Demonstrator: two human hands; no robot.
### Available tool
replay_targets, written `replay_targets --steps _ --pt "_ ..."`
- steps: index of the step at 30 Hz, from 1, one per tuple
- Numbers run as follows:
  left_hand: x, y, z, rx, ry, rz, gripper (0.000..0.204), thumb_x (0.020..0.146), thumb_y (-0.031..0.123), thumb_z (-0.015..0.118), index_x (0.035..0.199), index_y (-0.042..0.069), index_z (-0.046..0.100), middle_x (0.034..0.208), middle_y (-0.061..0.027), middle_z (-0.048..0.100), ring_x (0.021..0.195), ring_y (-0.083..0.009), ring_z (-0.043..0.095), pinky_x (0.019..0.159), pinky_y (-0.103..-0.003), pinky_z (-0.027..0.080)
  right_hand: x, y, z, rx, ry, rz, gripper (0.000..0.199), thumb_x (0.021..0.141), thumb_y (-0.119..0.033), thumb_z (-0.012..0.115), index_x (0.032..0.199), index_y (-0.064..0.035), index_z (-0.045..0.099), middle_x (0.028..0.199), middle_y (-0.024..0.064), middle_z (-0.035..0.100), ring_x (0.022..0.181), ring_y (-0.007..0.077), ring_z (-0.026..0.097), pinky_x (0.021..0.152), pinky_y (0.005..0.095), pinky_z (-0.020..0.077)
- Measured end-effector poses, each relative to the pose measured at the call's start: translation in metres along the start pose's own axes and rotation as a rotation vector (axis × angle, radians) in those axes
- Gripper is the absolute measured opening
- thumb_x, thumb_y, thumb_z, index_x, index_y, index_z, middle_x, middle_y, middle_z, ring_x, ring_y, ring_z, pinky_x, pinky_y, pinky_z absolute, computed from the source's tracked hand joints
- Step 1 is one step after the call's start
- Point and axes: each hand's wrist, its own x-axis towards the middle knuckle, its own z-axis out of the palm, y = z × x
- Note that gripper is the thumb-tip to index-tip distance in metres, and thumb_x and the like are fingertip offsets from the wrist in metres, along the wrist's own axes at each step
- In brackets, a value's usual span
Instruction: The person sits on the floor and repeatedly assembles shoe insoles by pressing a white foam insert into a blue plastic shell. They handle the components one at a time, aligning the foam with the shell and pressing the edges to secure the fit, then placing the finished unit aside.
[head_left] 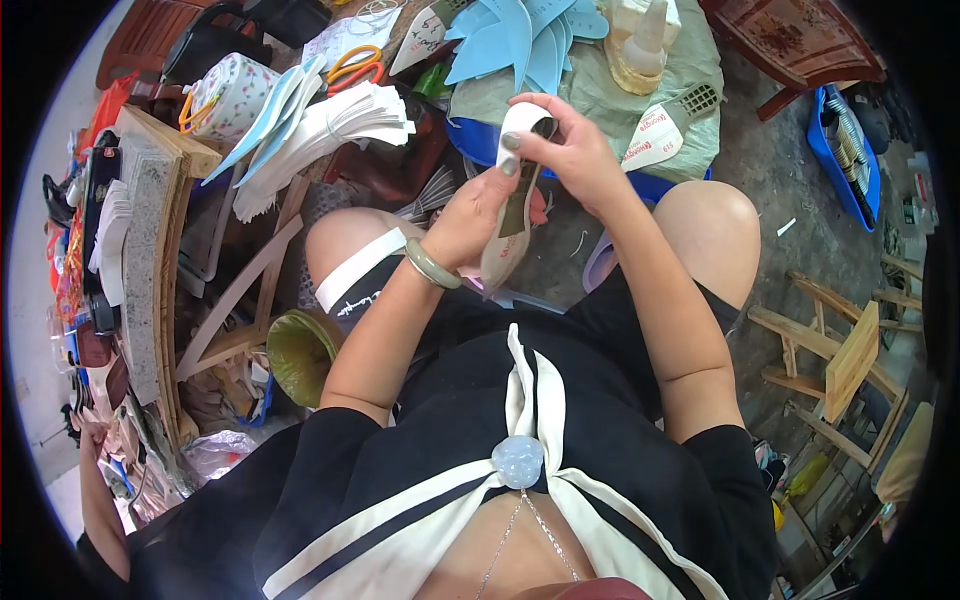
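Observation:
Above my lap, both hands are closed on one shoe insole (508,240), long and narrow, with a beige end hanging toward me and a white part curled over at the top. My left hand (470,215) pinches its middle, thumb on top. Near the upper end, my right hand (572,150) grips the white part between thumb and fingers. To the right, a similar insole (655,138) with red print and a dark grid patch lies on the grey-green cloth (700,60). Beyond the hands, several light-blue sole-shaped sheets (535,45) are piled up.
A translucent cone-topped bottle (645,45) stands on the cloth. At left are a bundle of white strips (330,135), orange-handled scissors (355,68) and a wooden-edged bench (155,250). A blue crate (840,160) and wooden frame (840,350) are at right. Another person's hand (92,440) shows lower left.

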Motion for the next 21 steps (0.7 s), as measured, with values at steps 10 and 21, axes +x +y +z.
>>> replay_targets --steps 10,21 --pt "-0.006 0.033 -0.008 -0.378 -0.338 -0.296 0.051 0.097 0.039 0.048 0.118 -0.007 0.051 0.085 -0.0161 0.066 0.065 -0.0224 0.069 0.060 -0.034 0.060 -0.004 -0.018 -0.025 -0.181 -0.293 -0.294 0.041 0.070 -0.015 0.074 0.107 -0.0006 0.064 0.105 0.0090 0.066 0.098 0.0171 0.062 0.089 0.0303 0.0483" --pt "0.006 0.023 0.003 -0.024 -0.254 -0.023 0.040 0.099 0.041 0.046 0.110 0.002 0.053 0.084 -0.0113 0.065 0.071 -0.0183 0.066 0.064 -0.029 0.054 0.003 0.004 -0.019 0.255 -0.203 -0.580 0.049 0.087 -0.039 0.060 0.119 -0.0029 0.059 0.123 0.0203 0.056 0.113 0.0352 0.057 0.097 0.0409 0.0445"
